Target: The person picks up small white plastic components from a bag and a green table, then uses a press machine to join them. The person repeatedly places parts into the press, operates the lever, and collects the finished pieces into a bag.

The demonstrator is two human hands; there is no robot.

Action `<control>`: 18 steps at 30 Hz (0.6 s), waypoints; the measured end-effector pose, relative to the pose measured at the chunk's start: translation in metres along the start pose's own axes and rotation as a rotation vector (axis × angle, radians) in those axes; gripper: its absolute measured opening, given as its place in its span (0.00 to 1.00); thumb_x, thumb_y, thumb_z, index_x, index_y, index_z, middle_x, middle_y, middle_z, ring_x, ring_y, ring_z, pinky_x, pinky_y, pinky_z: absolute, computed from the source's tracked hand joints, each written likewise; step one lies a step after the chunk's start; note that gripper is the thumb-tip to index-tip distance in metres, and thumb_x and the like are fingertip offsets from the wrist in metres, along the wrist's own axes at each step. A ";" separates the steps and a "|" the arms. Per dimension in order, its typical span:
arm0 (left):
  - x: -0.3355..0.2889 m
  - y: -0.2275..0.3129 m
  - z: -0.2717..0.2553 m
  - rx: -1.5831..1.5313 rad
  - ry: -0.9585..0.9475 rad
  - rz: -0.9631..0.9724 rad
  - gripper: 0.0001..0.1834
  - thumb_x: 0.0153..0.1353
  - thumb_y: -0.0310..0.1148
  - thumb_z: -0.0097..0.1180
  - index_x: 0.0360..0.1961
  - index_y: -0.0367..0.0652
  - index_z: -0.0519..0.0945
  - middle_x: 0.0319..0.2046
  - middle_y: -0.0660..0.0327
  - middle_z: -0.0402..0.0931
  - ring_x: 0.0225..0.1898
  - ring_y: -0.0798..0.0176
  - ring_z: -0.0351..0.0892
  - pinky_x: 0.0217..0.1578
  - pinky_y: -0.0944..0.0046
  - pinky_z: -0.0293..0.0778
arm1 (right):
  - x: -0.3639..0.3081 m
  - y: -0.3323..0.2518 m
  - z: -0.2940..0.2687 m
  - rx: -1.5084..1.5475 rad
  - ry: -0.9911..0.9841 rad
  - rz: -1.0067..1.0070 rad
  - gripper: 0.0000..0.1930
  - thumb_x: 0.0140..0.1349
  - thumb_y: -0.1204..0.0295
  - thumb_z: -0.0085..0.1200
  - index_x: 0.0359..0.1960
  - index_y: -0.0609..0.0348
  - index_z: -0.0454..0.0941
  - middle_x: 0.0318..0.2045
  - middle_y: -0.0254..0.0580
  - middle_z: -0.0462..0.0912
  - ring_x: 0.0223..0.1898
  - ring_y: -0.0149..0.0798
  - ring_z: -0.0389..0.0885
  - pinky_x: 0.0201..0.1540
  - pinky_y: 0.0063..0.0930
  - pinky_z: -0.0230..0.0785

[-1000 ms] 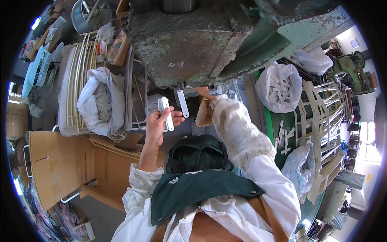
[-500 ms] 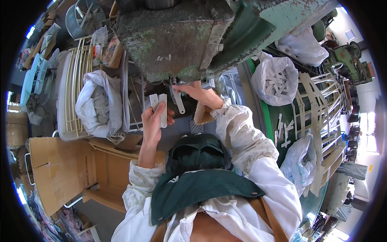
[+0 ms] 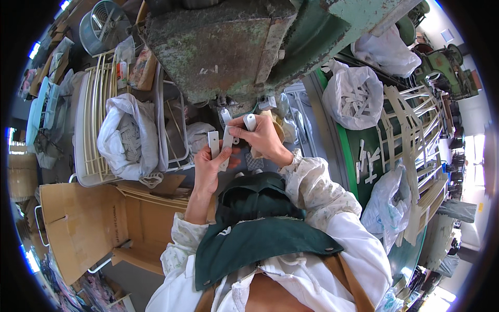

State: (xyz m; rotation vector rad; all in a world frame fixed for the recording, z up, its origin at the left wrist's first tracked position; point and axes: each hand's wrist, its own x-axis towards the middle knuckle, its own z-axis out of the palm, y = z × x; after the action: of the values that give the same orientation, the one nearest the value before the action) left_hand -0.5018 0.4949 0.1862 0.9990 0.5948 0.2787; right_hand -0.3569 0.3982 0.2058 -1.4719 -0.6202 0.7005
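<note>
Bright glare at right, bowed edges

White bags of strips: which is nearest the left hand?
The bag left of the left hand, beside the cream bars; the others are farther, at the picture's right.

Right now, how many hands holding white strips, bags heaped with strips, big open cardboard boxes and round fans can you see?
Hands holding white strips: 2 (left hand, right hand)
Strip-heaped bags: 2 (left bag, right bag)
Big open cardboard box: 1
Round fan: 1
Total: 6
</note>
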 end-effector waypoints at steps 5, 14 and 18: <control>-0.006 0.005 -0.007 0.127 0.050 0.036 0.12 0.58 0.34 0.62 0.37 0.37 0.78 0.20 0.61 0.78 0.16 0.71 0.74 0.16 0.74 0.67 | -0.002 -0.006 0.000 -0.162 0.065 -0.046 0.07 0.58 0.75 0.58 0.33 0.68 0.81 0.23 0.36 0.80 0.25 0.23 0.73 0.30 0.22 0.68; 0.025 0.044 0.005 0.453 0.207 0.240 0.17 0.59 0.39 0.61 0.19 0.38 0.78 0.10 0.67 0.69 0.10 0.78 0.62 0.12 0.74 0.52 | 0.012 0.021 -0.006 -0.255 -0.016 -0.037 0.12 0.59 0.67 0.59 0.31 0.67 0.81 0.19 0.36 0.80 0.23 0.22 0.72 0.27 0.24 0.68; 0.051 0.037 -0.016 0.520 0.100 0.190 0.17 0.58 0.39 0.61 0.19 0.39 0.78 0.10 0.68 0.68 0.11 0.79 0.62 0.13 0.74 0.53 | 0.011 0.014 0.001 -0.223 -0.123 0.101 0.12 0.59 0.68 0.59 0.23 0.65 0.80 0.19 0.34 0.82 0.21 0.20 0.72 0.24 0.23 0.64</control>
State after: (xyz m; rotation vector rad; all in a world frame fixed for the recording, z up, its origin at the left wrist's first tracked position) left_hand -0.4682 0.5505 0.1941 1.5548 0.6805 0.3521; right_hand -0.3509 0.4062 0.1909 -1.6838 -0.7415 0.8256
